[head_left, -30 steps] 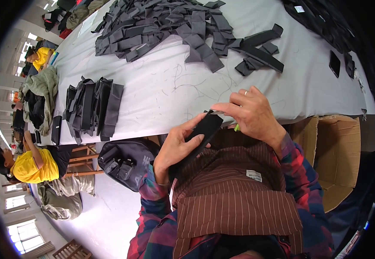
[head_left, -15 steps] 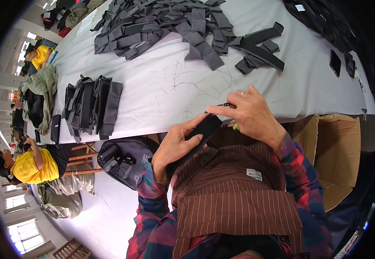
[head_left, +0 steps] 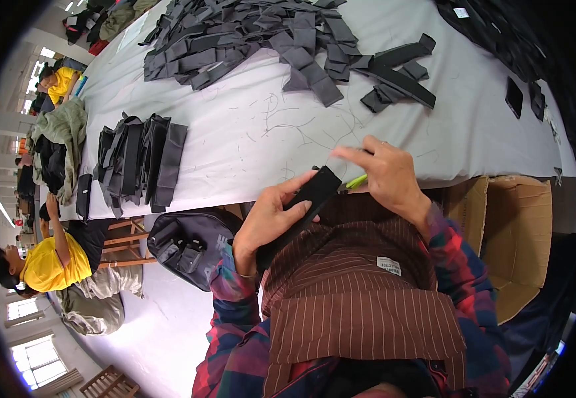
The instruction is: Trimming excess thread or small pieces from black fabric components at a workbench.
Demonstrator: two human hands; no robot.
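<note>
My left hand (head_left: 271,215) grips a black fabric strip (head_left: 321,188), thumb on top and fingers beneath, just over the table's near edge. The strip slants up to the right, its far end sticking out past my fingers. Beside that end is my right hand (head_left: 391,172), its index finger stretched out and blurred. A slim yellow-green tool (head_left: 356,181) pokes out from under my right hand's curled fingers; most of it is hidden, so its kind does not show.
A large heap of dark grey strips (head_left: 228,50) covers the far table, with loose strips (head_left: 397,76) to its right. A stack of strips (head_left: 142,162) lies at left. Thread bits dot the white cloth (head_left: 235,139). Below right stands a cardboard box (head_left: 513,245); two people in yellow work at left.
My right hand has drawn slightly right, its fingertips coming off the end of the strip. More of the yellow-green tool shows. My left hand keeps its grip.
</note>
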